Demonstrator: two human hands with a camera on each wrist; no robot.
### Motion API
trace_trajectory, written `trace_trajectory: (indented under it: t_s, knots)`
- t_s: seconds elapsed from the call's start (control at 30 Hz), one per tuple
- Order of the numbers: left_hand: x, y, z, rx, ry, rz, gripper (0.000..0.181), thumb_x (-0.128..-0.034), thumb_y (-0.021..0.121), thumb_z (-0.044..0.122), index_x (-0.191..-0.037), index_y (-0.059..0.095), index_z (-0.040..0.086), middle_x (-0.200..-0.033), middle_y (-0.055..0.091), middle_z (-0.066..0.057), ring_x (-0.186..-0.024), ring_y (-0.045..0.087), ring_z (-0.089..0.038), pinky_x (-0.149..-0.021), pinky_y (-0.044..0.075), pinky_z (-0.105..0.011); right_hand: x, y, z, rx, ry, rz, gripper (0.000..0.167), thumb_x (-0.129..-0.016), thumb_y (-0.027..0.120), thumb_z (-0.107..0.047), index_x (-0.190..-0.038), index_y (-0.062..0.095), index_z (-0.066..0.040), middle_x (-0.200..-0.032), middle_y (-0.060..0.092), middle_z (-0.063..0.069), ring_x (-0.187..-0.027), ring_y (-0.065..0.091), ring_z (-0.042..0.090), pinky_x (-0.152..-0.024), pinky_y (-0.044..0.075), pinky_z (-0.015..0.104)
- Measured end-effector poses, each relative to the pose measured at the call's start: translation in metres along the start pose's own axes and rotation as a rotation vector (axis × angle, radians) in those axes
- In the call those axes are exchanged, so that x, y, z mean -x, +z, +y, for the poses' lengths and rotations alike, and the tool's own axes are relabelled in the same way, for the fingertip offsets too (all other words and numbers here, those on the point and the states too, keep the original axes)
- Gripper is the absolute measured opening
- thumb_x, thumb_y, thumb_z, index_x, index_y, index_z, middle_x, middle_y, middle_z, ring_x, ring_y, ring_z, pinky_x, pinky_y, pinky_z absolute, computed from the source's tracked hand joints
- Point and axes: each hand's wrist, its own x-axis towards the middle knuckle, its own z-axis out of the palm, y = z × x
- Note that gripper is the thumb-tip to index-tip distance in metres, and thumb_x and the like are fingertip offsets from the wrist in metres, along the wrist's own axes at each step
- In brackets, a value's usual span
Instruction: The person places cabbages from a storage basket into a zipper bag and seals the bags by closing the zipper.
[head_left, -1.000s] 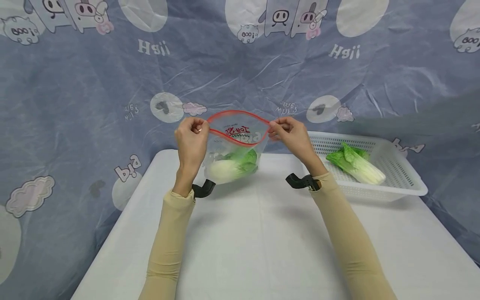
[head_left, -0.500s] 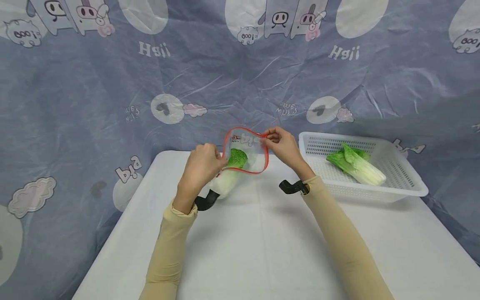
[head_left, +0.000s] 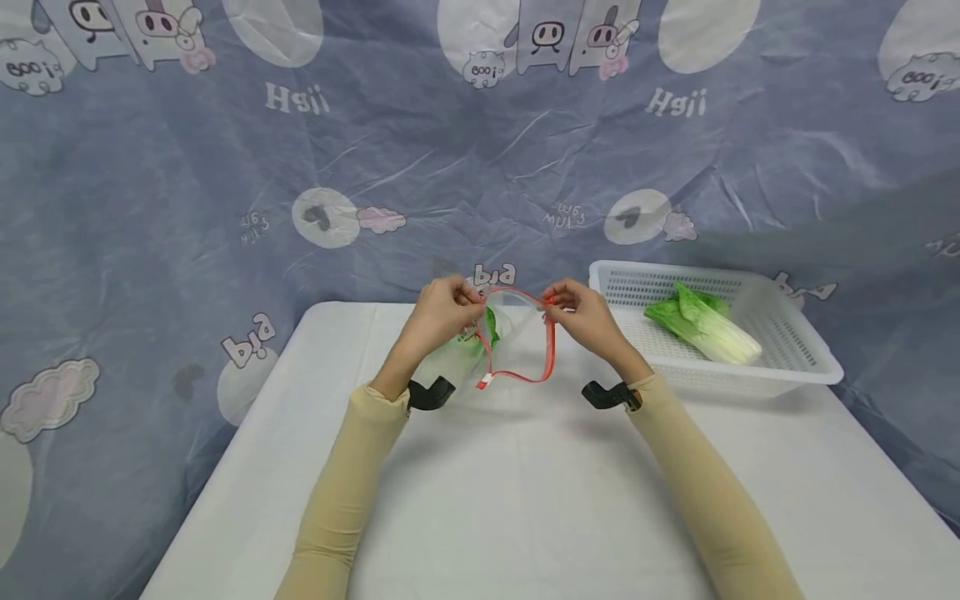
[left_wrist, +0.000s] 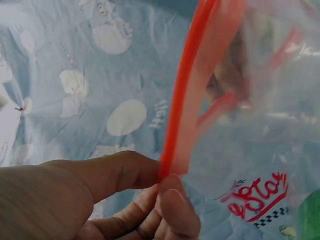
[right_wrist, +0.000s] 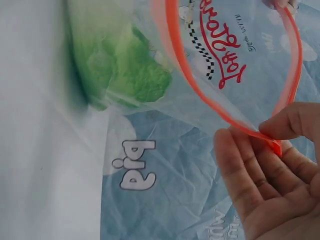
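A clear zip bag with a red rim (head_left: 550, 350) hangs between the two hands, its mouth spread wide; red print shows on its side in both wrist views. The left hand (head_left: 442, 315) pinches the rim at the bag's left, thumb against finger, as the left wrist view (left_wrist: 125, 195) shows. At the right corner the right hand (head_left: 588, 321) pinches the red strip (right_wrist: 276, 146) between thumb and fingers. Inside the bag lies a leafy vegetable (right_wrist: 135, 70), green at one end and pale at the other, partly hidden behind the left hand in the head view.
A white perforated basket (head_left: 787, 385) stands on the white table (head_left: 465, 500) at the back right, with a pale-stemmed green vegetable (head_left: 712, 329) in it. Behind the table hangs a blue-grey printed sheet (head_left: 450, 150). Each wrist wears a black mount.
Both hands still hold the bag. The left hand went down, then right and slightly up; the right hand has ended lower. The bag's mouth has tipped toward the camera and its rim has changed shape.
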Motion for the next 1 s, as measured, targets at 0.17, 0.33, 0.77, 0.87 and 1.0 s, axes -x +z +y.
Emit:
trace_trajectory:
  t_s: [0.17,0.33,0.77,0.87,1.0]
  knots:
    - [-0.004,0.026,-0.001,0.073,0.008,-0.055,0.005,-0.0885,0.065,0.009,-0.088,0.063,0.005,-0.075,0.068,-0.012,-0.067,0.066,-0.036,-0.05,0.049,-0.023,0.011,-0.01,0.013,0.079,0.043,-0.142,0.037,-0.093,0.064,-0.027,-0.127,0.056,-0.012,-0.102,0.07,0.009,-0.087,0.07,0.019,-0.074,0.056,0.035]
    - [-0.005,0.042,-0.002,0.085,0.0,-0.103,0.005,-0.0877,0.066,0.007,-0.085,0.064,0.003,-0.073,0.068,-0.012,-0.059,0.065,-0.024,-0.05,0.05,-0.023,0.018,-0.036,0.019,0.138,0.111,-0.258,0.049,-0.096,0.06,-0.025,-0.139,0.046,-0.006,-0.112,0.066,0.02,-0.092,0.07,0.027,-0.079,0.057,0.038]
    - [-0.008,0.058,-0.003,0.029,-0.002,-0.114,0.005,-0.0848,0.068,0.006,-0.08,0.067,0.005,-0.066,0.065,-0.004,-0.05,0.057,-0.01,-0.047,0.047,-0.021,0.023,-0.139,0.041,0.368,0.305,-0.167,0.031,-0.091,0.066,-0.028,-0.098,0.061,0.002,-0.087,0.064,0.011,-0.065,0.058,0.008,-0.062,0.051,0.025]
    - [-0.007,0.061,-0.004,0.03,0.013,-0.119,0.005,-0.0843,0.067,0.005,-0.08,0.067,0.004,-0.065,0.065,-0.004,-0.049,0.057,-0.011,-0.047,0.048,-0.021,0.021,-0.156,0.061,0.409,0.335,-0.185,0.031,-0.088,0.068,-0.025,-0.07,0.051,-0.007,-0.063,0.044,-0.004,-0.053,0.037,0.005,-0.053,0.036,0.024]
    - [-0.005,0.062,-0.004,0.034,0.024,-0.116,0.004,-0.0839,0.066,0.004,-0.08,0.068,0.005,-0.066,0.065,-0.004,-0.05,0.059,-0.012,-0.047,0.047,-0.022,0.021,-0.173,0.084,0.461,0.392,-0.206,0.048,-0.084,0.07,-0.025,-0.058,0.03,-0.017,-0.056,0.022,-0.008,-0.05,0.021,0.008,-0.049,0.025,0.026]
